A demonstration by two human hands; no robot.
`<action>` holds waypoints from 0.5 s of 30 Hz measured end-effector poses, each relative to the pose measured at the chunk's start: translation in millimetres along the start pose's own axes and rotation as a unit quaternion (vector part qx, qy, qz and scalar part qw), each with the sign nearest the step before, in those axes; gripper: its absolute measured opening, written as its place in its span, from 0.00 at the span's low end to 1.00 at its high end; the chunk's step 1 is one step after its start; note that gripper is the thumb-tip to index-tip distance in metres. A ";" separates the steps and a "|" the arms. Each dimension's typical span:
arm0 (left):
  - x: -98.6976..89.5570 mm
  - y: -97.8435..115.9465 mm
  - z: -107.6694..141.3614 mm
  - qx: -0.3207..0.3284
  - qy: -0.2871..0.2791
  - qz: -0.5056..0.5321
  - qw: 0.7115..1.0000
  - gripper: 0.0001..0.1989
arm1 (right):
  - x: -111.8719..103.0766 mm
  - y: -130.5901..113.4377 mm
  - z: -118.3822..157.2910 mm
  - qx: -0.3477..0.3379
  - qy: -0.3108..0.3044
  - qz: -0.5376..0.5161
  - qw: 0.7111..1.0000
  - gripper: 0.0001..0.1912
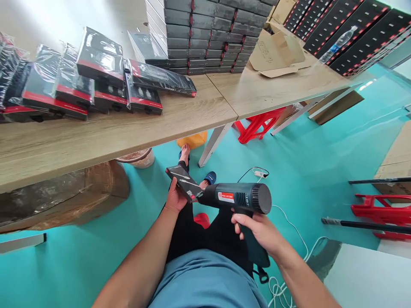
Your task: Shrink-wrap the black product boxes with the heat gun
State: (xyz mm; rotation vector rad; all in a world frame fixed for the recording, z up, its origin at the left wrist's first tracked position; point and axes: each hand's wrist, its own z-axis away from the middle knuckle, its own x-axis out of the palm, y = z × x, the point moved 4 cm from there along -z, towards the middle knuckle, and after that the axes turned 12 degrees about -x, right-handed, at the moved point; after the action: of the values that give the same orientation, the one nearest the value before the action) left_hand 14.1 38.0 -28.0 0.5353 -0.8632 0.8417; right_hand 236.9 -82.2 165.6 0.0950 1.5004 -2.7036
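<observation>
Lap: blue shirt (205, 278) closest to us, black trousers (205, 235) just beyond it.
Right hand (253, 226): fingers clamped round the grip of the heat gun (236, 196), a firm hold, thumb across the back of the handle.
Heat gun: dark body, red-and-white label, lying level across the view, nozzle aimed left, right up by the carton's lower corner; touching or just short of it, I cannot tell.
Left hand (176, 197): clamped on the slim black box (184, 182), thumb along its edge, the other fingers mostly hidden beneath.
Slim black box: there it is, above the lap and short of the table, tilted, printed face up, far end out to the left.
Floor: turquoise, with blue sandals (211, 177) on bare feet, a white cord (289, 220) looping away right, and a wastebasket (143, 159) by the table edge.
Table (205, 100): wood-grained top, film-wrapped boxes (102, 55) crowding the left, some lying on others.
Back of the table: a wall of stacked dark boxes (205, 38), flattened cardboard (276, 53) to its right.
Far right: tall black stacks (340, 21), and a clear bottle (338, 45) lying on them!
</observation>
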 end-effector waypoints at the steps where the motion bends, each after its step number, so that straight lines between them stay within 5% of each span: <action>1: -0.5 2.4 0.3 0.014 0.008 0.006 1.000 0.22 | -2.1 -0.2 0.6 0.012 -0.010 -0.025 1.000 0.20; 6: -2.3 8.6 -1.9 0.047 0.004 0.040 0.998 0.22 | -7.7 -5.4 3.6 -0.010 -0.007 -0.125 0.992 0.23; 8: -5.5 9.2 -4.0 0.050 0.007 0.055 0.997 0.20 | -9.0 -6.1 3.8 -0.019 0.019 -0.123 0.992 0.22; 15: -15.8 9.8 -10.5 0.045 0.018 0.061 0.997 0.23 | 5.6 -6.4 3.5 -0.047 -0.039 -0.061 0.996 0.19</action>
State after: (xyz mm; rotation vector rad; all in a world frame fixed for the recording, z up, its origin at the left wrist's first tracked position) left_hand 4.8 44.4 -46.1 0.5487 -0.8331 1.0035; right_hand 230.8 -81.8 172.5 -0.1077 1.6609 -2.6871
